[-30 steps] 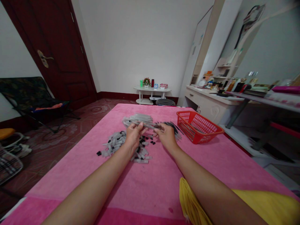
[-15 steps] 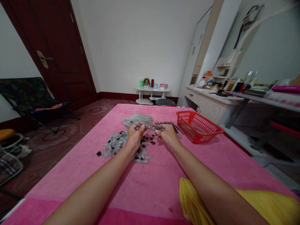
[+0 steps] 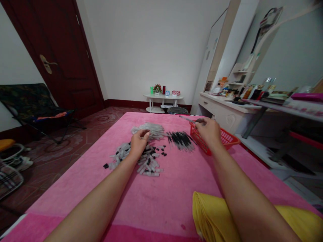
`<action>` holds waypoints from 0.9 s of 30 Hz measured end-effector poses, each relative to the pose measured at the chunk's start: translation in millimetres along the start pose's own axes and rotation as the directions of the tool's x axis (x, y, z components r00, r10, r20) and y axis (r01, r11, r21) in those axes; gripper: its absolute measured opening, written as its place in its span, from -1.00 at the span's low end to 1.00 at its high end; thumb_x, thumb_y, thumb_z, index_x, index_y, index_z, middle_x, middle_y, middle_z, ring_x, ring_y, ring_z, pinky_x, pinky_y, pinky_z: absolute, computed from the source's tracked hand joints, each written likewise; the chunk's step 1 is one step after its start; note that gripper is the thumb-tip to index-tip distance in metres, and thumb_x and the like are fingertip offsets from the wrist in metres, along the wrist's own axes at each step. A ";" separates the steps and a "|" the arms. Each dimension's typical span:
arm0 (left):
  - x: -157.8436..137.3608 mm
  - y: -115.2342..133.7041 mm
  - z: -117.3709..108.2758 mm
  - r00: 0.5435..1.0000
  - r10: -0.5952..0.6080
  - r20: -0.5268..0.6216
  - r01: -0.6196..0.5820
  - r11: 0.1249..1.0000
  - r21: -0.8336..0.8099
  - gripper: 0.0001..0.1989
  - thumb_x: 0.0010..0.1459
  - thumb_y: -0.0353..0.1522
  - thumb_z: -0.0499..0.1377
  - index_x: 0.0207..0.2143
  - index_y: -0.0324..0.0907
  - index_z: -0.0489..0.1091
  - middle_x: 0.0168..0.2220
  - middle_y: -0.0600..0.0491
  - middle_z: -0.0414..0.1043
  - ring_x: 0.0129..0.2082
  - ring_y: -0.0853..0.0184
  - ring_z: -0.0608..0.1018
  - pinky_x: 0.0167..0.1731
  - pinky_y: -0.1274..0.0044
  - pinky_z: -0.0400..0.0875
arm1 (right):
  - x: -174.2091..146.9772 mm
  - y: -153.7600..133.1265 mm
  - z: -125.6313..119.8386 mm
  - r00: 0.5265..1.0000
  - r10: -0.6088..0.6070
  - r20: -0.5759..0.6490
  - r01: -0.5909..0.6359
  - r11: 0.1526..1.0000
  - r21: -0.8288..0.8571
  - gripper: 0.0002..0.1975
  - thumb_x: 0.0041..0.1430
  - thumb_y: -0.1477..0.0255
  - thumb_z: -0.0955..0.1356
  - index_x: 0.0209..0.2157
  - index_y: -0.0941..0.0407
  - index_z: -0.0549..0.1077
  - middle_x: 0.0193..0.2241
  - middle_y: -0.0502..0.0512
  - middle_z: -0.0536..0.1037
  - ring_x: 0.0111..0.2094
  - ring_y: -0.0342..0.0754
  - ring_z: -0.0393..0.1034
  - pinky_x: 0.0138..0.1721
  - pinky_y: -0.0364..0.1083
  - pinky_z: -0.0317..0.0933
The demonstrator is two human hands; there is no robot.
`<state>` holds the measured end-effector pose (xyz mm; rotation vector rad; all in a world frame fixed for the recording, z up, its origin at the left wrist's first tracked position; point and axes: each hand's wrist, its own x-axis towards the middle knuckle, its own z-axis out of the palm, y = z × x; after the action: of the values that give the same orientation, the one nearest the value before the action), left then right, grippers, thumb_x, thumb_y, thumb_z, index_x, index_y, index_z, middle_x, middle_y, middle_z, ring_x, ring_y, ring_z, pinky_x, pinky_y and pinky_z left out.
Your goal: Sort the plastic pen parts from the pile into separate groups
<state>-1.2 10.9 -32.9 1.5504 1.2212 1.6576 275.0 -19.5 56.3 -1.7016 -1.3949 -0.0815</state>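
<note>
Over the left rim of the red plastic basket (image 3: 228, 137), my right hand (image 3: 209, 131) pinches a slim pen (image 3: 186, 118) that points to the left. My left hand (image 3: 138, 141) hovers by the clear pen barrels (image 3: 155, 129), its thumb and fingers loosely apart with nothing visible between them. Below and partly behind that hand spreads a heap of translucent caps (image 3: 148, 164) with small black plugs (image 3: 163, 154) among and beside them. Between the barrels and the basket lies a bunch of black-tipped refills (image 3: 180, 139). What is inside the basket is mostly hidden by my right hand.
A pink cloth (image 3: 161, 205) covers the table. Folded yellow fabric (image 3: 212, 215) lies at the front right, under my right forearm. Beyond the table's right side stands a dressing table (image 3: 224, 107) with bottles; a folding chair (image 3: 30, 104) is at the left.
My hands, close together over the barrels before, have separated. The right has carried the pen rightward to the basket, uncovering the refills; the left has shifted slightly left and let go.
</note>
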 end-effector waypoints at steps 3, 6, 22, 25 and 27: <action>6.1 -8.0 -13.7 0.990 0.110 0.087 -0.137 0.897 0.421 -0.76 0.05 -0.39 0.13 -0.22 -0.21 0.49 -0.20 -0.06 0.53 -0.17 0.20 0.52 -0.08 0.35 0.37 | 12.3 23.4 -25.7 0.985 0.120 -0.123 -0.149 0.954 -0.261 -0.71 -0.02 0.34 0.32 -0.25 0.11 0.55 -0.33 0.23 0.56 -0.24 0.11 0.44 -0.25 -0.01 0.24; 6.1 -9.3 -19.2 0.962 0.159 0.224 -0.268 0.713 0.648 -0.71 0.07 -0.43 0.10 -0.15 -0.20 0.48 -0.13 -0.07 0.50 -0.08 0.17 0.48 -0.02 0.35 0.32 | 16.0 40.6 -34.5 0.973 0.197 -0.117 -0.227 0.897 -0.380 -0.69 0.01 0.31 0.30 -0.23 0.11 0.55 -0.32 0.28 0.56 -0.23 0.17 0.43 -0.27 0.03 0.23; -0.7 -4.7 -13.0 0.876 0.052 0.480 -0.440 0.495 0.749 -0.73 0.06 -0.35 0.18 -0.15 -0.10 0.50 -0.24 -0.03 0.50 -0.16 0.22 0.47 -0.14 0.49 0.32 | -44.8 3.6 50.4 0.867 -0.138 0.478 0.321 0.889 -0.327 -0.75 0.08 0.25 0.31 -0.30 0.08 0.53 -0.31 0.17 0.58 -0.24 0.07 0.45 -0.31 -0.08 0.21; -0.7 -5.4 -11.5 0.860 0.031 0.509 -0.460 0.478 0.748 -0.74 0.04 -0.37 0.18 -0.17 -0.09 0.51 -0.25 -0.04 0.49 -0.17 0.22 0.47 -0.16 0.49 0.31 | -55.7 6.2 60.7 0.836 -0.115 0.537 0.360 0.853 -0.377 -0.69 0.01 0.17 0.35 -0.31 0.10 0.52 -0.30 0.21 0.57 -0.23 0.12 0.46 -0.31 -0.05 0.23; -0.8 -6.2 -10.3 0.852 0.024 0.523 -0.473 0.462 0.750 -0.76 0.03 -0.41 0.18 -0.21 -0.09 0.52 -0.27 -0.04 0.48 -0.17 0.21 0.46 -0.18 0.49 0.31 | -57.9 7.2 63.1 0.828 -0.108 0.550 0.375 0.836 -0.400 -0.70 0.01 0.20 0.36 -0.29 0.10 0.51 -0.27 0.22 0.57 -0.21 0.14 0.45 -0.29 -0.03 0.24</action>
<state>-12.1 10.4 -38.0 2.6660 1.7225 0.6316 230.6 -20.7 -17.3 -2.0367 -2.1456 -0.1568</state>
